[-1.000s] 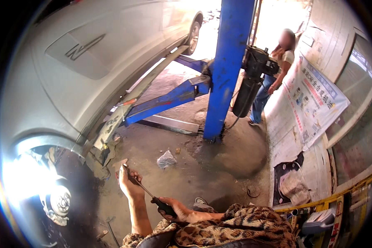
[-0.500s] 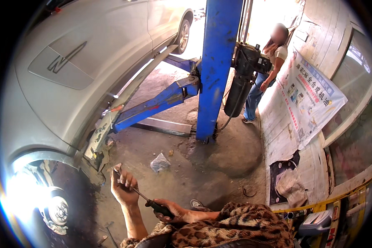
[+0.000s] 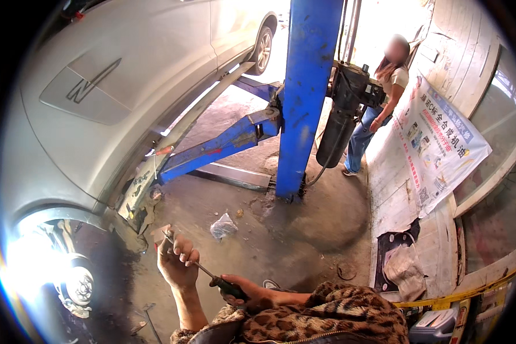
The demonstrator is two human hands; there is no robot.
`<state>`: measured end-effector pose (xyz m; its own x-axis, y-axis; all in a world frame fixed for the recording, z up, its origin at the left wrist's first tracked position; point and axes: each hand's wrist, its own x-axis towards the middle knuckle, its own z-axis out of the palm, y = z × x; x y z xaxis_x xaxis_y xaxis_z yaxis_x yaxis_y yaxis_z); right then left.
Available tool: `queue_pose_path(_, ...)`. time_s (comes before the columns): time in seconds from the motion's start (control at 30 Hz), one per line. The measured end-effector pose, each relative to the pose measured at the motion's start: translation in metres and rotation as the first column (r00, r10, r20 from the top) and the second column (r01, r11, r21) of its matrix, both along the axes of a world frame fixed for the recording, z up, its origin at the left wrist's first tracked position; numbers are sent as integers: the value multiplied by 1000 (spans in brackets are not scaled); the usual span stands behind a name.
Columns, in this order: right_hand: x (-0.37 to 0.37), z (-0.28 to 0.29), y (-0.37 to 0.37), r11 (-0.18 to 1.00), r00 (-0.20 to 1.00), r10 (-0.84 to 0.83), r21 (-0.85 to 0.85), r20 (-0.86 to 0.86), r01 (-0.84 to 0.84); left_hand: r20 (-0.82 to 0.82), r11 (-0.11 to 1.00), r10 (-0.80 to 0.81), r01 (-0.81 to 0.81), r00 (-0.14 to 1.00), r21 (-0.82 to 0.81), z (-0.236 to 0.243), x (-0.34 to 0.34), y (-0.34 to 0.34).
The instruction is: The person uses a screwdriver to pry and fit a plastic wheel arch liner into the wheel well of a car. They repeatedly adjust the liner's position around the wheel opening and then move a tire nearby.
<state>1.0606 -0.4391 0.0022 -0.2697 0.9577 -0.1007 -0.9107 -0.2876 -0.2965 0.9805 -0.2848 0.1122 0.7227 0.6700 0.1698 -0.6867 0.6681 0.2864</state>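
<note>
My right hand (image 3: 247, 291) is wrapped round the dark green handle of a screwdriver (image 3: 228, 287), low in the middle of the view. The thin metal shaft slants up and left into my left hand (image 3: 178, 261). That hand is closed, and a small metal part (image 3: 169, 234) sticks out between its thumb and fingertips. My fingers hide where shaft and part meet, so I cannot tell whether they touch. Both hands are above the floor, right of the car's exposed wheel hub (image 3: 80, 288).
A silver car (image 3: 120, 86) stands on the left, beside a blue lift post (image 3: 308, 103) with a lift arm (image 3: 212, 142) reaching under it. A person (image 3: 378, 109) stands behind the post. Crumpled clear plastic (image 3: 223, 226) lies on the floor. A yellow-edged rack (image 3: 441, 299) is at lower right.
The view has shifted slightly. Both hands appear a little farther right, still holding the screwdriver and small part in much the same pose.
</note>
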Motion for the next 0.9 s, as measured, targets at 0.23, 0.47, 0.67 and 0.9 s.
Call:
queue_pose_path(0.23, 24, -6, -11, 999, 998, 31, -37, 60, -29, -167, 993, 102, -90, 981, 77, 11, 13, -6)
queue_pose_path(0.47, 36, -9, -21, 979, 976, 118, -185, 180, -85, -298, 987, 155, -163, 942, -2, 22, 15, -18)
queue_pose_path(0.67, -15, -22, -32, 957, 953, 286, 82, -103, -278, -316, 920, 388, -382, 866, 85, 11, -50, -61)
queue_pose_path(0.9, -39, -8, -13, 887, 893, 450, 103, 21, -450, -137, 812, 583, -582, 801, 54, 8, -99, -73)
